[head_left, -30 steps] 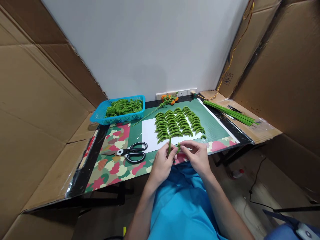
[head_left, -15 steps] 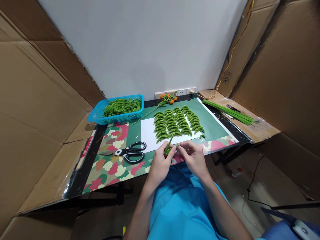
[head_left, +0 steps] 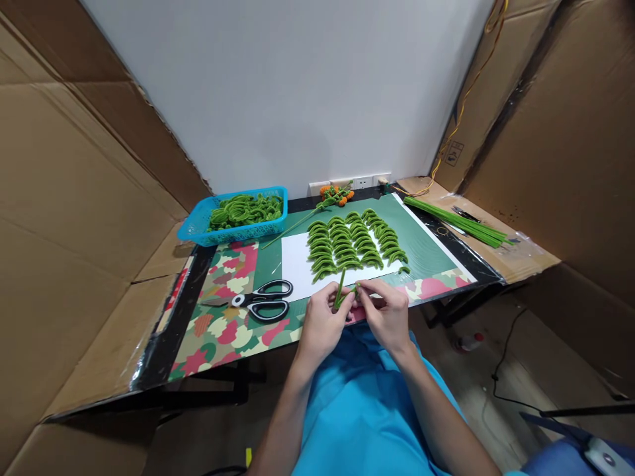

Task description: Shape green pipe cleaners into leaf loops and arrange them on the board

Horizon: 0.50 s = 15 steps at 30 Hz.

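Between my two hands, over the near edge of the table, is a bent green pipe cleaner (head_left: 340, 288). My left hand (head_left: 323, 318) pinches it, with one length sticking up past the fingers. The fingertips of my right hand (head_left: 385, 311) are closed on its other end. Just beyond them, curved green pipe-cleaner pieces (head_left: 347, 243) lie in several columns on a white sheet (head_left: 294, 264). One small piece (head_left: 403, 270) sits apart at the right. Black-handled scissors (head_left: 262, 301) rest left of my hands, blades pointing left.
A blue basket (head_left: 238, 237) of green pipe-cleaner pieces stands at back left. Behind the columns lies an orange-and-green pipe-cleaner flower stem (head_left: 336, 195). Straight green pipe cleaners (head_left: 454, 221) lie bundled at the right. Cardboard walls (head_left: 84, 198) rise on both sides.
My right fingertips have risen slightly and now hold the pipe cleaner's end, drawn out from my left fingers. The upright length stands steeper. The whole view has shifted a little.
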Tool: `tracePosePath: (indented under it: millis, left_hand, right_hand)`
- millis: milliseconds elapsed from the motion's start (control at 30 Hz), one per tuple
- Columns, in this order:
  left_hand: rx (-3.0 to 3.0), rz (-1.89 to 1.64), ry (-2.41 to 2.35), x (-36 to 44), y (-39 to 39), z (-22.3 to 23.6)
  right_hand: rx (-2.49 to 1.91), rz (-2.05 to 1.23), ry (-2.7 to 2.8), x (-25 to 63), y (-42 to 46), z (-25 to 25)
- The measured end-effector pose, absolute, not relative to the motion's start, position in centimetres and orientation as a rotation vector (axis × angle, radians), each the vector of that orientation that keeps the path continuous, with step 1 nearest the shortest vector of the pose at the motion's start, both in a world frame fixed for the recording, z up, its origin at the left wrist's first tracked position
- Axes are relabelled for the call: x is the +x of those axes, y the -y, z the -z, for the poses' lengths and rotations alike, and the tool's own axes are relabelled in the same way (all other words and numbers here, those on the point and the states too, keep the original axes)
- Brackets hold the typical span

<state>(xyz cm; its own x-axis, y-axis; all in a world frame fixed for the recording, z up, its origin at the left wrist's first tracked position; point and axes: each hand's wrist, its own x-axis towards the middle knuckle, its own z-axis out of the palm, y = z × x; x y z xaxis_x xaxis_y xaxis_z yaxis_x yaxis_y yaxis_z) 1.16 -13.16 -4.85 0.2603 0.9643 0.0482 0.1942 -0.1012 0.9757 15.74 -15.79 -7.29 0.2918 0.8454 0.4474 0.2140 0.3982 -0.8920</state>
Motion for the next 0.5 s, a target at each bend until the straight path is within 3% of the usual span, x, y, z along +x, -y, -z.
tracePosePath:
  millis: [500]
  left_hand:
    - [1.717,-0.906,-1.16,1.1,13.4,3.8]
  right_hand:
    - [-1.102,-0.655,1.231,16.0,16.1,7.0]
